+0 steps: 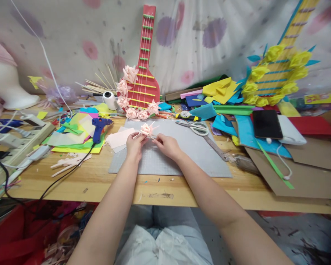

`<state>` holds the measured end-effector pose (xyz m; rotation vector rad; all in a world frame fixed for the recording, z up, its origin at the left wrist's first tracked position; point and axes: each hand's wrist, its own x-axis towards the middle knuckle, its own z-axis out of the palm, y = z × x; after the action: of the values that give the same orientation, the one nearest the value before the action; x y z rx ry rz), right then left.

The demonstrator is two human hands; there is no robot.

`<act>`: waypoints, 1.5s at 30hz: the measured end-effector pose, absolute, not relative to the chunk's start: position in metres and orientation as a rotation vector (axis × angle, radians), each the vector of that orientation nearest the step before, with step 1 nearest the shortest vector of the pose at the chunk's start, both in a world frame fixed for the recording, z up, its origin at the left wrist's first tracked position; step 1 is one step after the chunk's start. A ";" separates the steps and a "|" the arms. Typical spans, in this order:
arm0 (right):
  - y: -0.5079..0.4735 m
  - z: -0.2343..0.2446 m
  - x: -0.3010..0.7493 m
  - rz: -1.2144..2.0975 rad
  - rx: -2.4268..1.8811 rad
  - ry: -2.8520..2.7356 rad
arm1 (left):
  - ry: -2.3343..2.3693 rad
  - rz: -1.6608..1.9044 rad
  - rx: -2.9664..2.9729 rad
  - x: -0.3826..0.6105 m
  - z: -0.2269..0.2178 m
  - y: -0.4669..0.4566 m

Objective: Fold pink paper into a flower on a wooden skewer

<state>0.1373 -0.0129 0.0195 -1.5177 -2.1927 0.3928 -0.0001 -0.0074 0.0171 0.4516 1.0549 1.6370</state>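
Note:
A pale pink paper flower (146,129) is held over the grey cutting mat (198,158). My left hand (136,144) has its fingers closed around the flower's lower left side. Close beside it, my right hand (167,144) pinches at the flower's right side, where a thin stem or strip seems to run; the fingertips partly hide it. Pale pink paper sheets (120,139) lie just left of my left hand. Behind the flower stands a red paper lute-like instrument (147,82) with green and yellow bars and several pink paper flowers along its lower edge.
A blue glue gun (98,129) rests on coloured paper at left, its black cord trailing past a power strip (16,147). Scissors (197,127) and a metal ruler (215,148) lie right. Farther right are a phone (267,124), cardboard (287,176) and a yellow-flowered instrument (276,79).

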 end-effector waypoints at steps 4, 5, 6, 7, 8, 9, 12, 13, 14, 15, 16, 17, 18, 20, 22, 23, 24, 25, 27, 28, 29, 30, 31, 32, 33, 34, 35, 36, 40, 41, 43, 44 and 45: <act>-0.011 0.020 0.141 0.421 -1.502 -2.158 | 1.011 1.661 0.401 -0.004 0.015 -0.006; -0.011 0.020 0.142 0.429 -1.505 -2.152 | 1.010 1.664 0.392 -0.005 0.015 -0.006; -0.011 0.019 0.142 0.438 -1.507 -2.148 | 1.010 1.665 0.387 -0.005 0.015 -0.006; -0.010 0.019 0.142 0.447 -1.508 -2.146 | 1.012 1.665 0.384 -0.005 0.015 -0.006; -0.010 0.019 0.142 0.455 -1.503 -2.148 | 1.015 1.666 0.381 -0.005 0.015 -0.006; -0.010 0.019 0.142 0.463 -1.493 -2.152 | 1.015 1.668 0.379 -0.006 0.015 -0.006; -0.009 0.021 0.147 0.499 -1.455 -2.184 | 1.015 1.695 0.364 -0.009 0.016 -0.005; -0.008 0.022 0.151 0.536 -1.441 -2.204 | 1.021 1.706 0.356 -0.011 0.016 -0.005; -0.006 0.024 0.156 0.588 -1.416 -2.235 | 1.030 1.719 0.347 -0.014 0.017 -0.004; -0.004 0.027 0.163 0.678 -1.390 -2.259 | 1.041 1.733 0.341 -0.017 0.017 -0.003; -0.002 0.029 0.169 0.824 -1.362 -2.280 | 1.054 1.747 0.339 -0.020 0.018 -0.003; 0.000 0.032 0.176 0.973 -1.324 -2.282 | 1.064 1.759 0.341 -0.022 0.018 -0.002; 0.002 0.033 0.181 1.064 -1.277 -2.258 | 1.070 1.765 0.348 -0.024 0.018 -0.002; 0.007 0.034 0.188 1.019 -1.236 -2.131 | 1.081 1.742 0.375 -0.026 0.018 -0.002; 0.010 0.031 0.187 0.870 -1.282 -1.953 | 1.081 1.673 0.433 -0.024 0.017 -0.003; 0.011 0.029 0.184 0.820 -1.336 -1.887 | 1.079 1.631 0.469 -0.023 0.017 -0.004; 0.011 0.026 0.180 0.785 -1.385 -1.851 | 1.077 1.590 0.507 -0.021 0.016 -0.005; 0.011 0.022 0.175 0.753 -1.417 -1.849 | 1.075 1.554 0.543 -0.019 0.016 -0.006; 0.009 0.016 0.167 0.697 -1.447 -1.867 | 1.078 1.503 0.603 -0.016 0.015 -0.008; 0.008 0.014 0.163 0.676 -1.461 -1.882 | 1.081 1.486 0.629 -0.015 0.014 -0.009; 0.007 0.012 0.160 0.661 -1.475 -1.896 | 1.084 1.473 0.651 -0.014 0.014 -0.010; 0.006 0.010 0.157 0.651 -1.490 -1.909 | 1.089 1.461 0.669 -0.013 0.014 -0.010; 0.005 0.009 0.155 0.642 -1.506 -1.919 | 1.093 1.451 0.682 -0.012 0.015 -0.010; 0.005 0.007 0.154 0.632 -1.520 -1.925 | 1.099 1.441 0.693 -0.012 0.015 -0.011; 0.005 0.006 0.153 0.623 -1.529 -1.924 | 1.104 1.437 0.701 -0.011 0.015 -0.010; 0.006 0.005 0.152 0.615 -1.532 -1.915 | 1.112 1.444 0.707 -0.010 0.015 -0.010; 0.006 0.004 0.152 0.611 -1.531 -1.896 | 1.121 1.461 0.711 -0.009 0.014 -0.010; 0.007 0.003 0.152 0.616 -1.525 -1.867 | 1.137 1.485 0.716 -0.008 0.014 -0.010; 0.010 0.001 0.150 0.720 -1.486 -1.694 | 1.223 1.553 0.802 0.000 0.006 -0.011; 0.010 0.000 0.149 0.761 -1.472 -1.651 | 1.228 1.542 0.853 0.003 0.004 -0.013; 0.011 0.000 0.148 0.847 -1.439 -1.574 | 1.204 1.507 0.971 0.010 0.000 -0.017; 0.011 0.000 0.148 0.887 -1.425 -1.540 | 1.187 1.488 1.023 0.013 -0.002 -0.019; 0.011 0.001 0.148 0.922 -1.414 -1.509 | 1.183 1.469 1.066 0.017 -0.003 -0.022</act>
<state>0.1480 0.0108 0.0006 -1.4140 -1.5093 0.9221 0.0166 -0.0217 -0.0031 1.0661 1.1830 1.4688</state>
